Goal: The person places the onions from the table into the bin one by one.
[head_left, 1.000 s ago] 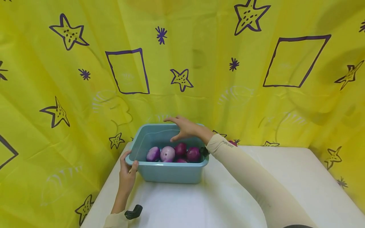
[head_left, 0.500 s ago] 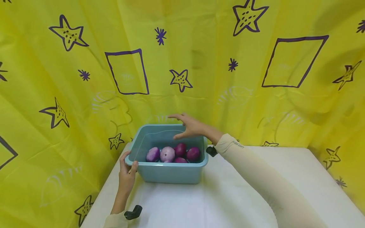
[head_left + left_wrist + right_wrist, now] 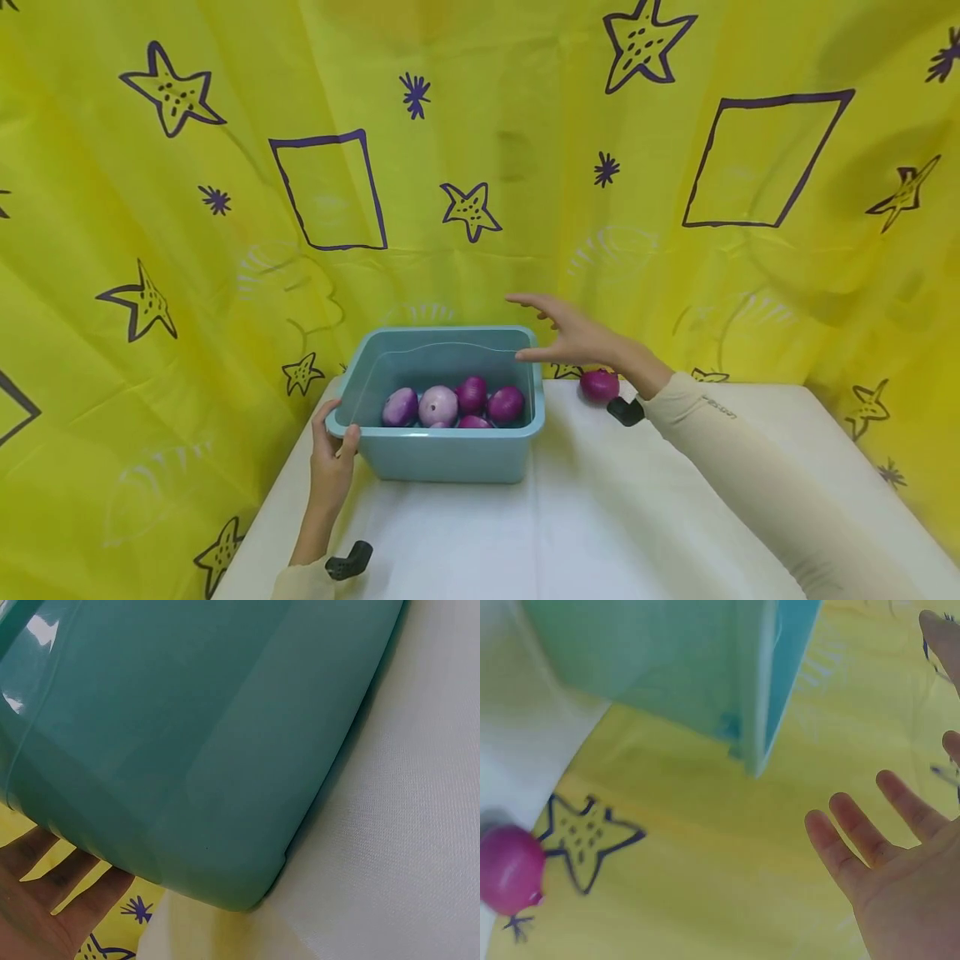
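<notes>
A light blue plastic bin (image 3: 453, 457) stands on the white table with several red onions (image 3: 506, 405) inside, one of them a paler purple onion (image 3: 438, 407). My left hand (image 3: 332, 471) holds the bin's front left corner, thumb on the rim and fingers against the outer side, as the left wrist view shows those fingers (image 3: 101, 896) beside the wall. To the right of the bin, my right hand (image 3: 573, 337) hovers with spread fingers and nothing in it. Near that forearm, one red onion (image 3: 598, 386) lies on the table, visible in the right wrist view as well.
A yellow curtain (image 3: 480, 275) with dark star and square drawings hangs behind and around the white table (image 3: 697, 433). Dark wrist-worn devices sit on both cuffs.
My right hand has moved rightward from above the bin to beyond its right rim. The onion on the table has come into fuller view. My left hand stays on the bin.
</notes>
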Action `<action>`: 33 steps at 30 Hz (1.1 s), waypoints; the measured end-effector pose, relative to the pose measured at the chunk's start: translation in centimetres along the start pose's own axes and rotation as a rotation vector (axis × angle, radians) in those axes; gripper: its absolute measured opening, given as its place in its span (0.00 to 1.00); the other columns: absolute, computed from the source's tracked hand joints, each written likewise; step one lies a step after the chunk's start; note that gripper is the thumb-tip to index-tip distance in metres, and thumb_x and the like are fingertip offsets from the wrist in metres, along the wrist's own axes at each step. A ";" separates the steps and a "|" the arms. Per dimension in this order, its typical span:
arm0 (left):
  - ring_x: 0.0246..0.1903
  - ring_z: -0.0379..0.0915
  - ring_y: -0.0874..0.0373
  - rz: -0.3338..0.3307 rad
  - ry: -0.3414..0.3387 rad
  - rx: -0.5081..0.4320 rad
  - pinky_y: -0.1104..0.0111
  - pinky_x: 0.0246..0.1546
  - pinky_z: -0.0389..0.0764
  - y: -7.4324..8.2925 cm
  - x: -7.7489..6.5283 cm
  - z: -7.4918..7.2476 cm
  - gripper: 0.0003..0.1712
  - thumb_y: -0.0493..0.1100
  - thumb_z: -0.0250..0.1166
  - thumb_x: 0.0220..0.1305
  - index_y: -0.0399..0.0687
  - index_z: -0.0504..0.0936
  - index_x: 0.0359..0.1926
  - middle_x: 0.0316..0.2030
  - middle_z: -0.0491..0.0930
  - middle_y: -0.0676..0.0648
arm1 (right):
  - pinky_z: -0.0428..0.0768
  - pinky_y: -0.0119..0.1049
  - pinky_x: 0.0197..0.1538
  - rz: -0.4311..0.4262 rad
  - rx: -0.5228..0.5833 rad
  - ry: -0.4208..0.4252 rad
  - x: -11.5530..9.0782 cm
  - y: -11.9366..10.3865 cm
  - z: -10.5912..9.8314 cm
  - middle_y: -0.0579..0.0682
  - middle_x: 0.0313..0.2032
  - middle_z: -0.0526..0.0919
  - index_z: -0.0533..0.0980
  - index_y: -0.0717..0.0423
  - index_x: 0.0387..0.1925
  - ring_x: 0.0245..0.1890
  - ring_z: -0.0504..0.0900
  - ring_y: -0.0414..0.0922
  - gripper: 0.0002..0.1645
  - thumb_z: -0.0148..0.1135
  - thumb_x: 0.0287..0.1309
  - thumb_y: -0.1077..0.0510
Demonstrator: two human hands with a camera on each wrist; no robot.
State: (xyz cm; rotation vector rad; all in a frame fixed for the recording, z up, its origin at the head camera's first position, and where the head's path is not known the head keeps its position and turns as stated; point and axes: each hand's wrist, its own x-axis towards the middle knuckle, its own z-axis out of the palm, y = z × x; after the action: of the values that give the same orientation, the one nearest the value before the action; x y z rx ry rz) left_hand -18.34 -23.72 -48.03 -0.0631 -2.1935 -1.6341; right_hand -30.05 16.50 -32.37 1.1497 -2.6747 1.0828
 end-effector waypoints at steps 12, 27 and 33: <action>0.70 0.58 0.29 -0.014 0.007 -0.014 0.36 0.62 0.67 -0.1 -0.1 -0.3 0.33 0.44 0.54 0.77 0.55 0.53 0.76 0.75 0.55 0.37 | 0.77 0.66 0.58 0.064 -0.039 0.067 -4.9 3.9 -0.9 0.56 0.73 0.65 0.62 0.51 0.76 0.61 0.76 0.62 0.52 0.78 0.56 0.48; 0.69 0.59 0.28 0.016 0.004 -0.001 0.33 0.63 0.65 0.0 -0.1 -0.1 0.32 0.44 0.53 0.77 0.52 0.52 0.76 0.73 0.58 0.32 | 0.78 0.67 0.57 0.224 -0.100 0.143 -9.8 9.6 2.1 0.63 0.67 0.69 0.68 0.51 0.72 0.62 0.72 0.67 0.47 0.78 0.55 0.47; 0.68 0.61 0.29 0.027 0.016 0.010 0.34 0.63 0.67 -0.1 -0.1 0.0 0.32 0.43 0.53 0.77 0.51 0.53 0.76 0.73 0.59 0.32 | 0.82 0.61 0.50 0.263 -0.125 0.138 -11.2 12.1 3.3 0.69 0.58 0.72 0.69 0.55 0.71 0.54 0.76 0.67 0.45 0.78 0.55 0.50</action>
State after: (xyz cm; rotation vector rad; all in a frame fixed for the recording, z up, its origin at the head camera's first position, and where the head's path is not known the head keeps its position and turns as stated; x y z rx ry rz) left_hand -18.32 -23.74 -48.14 -0.0768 -2.1793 -1.6040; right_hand -29.01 27.28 -45.18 0.6919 -2.7910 0.9659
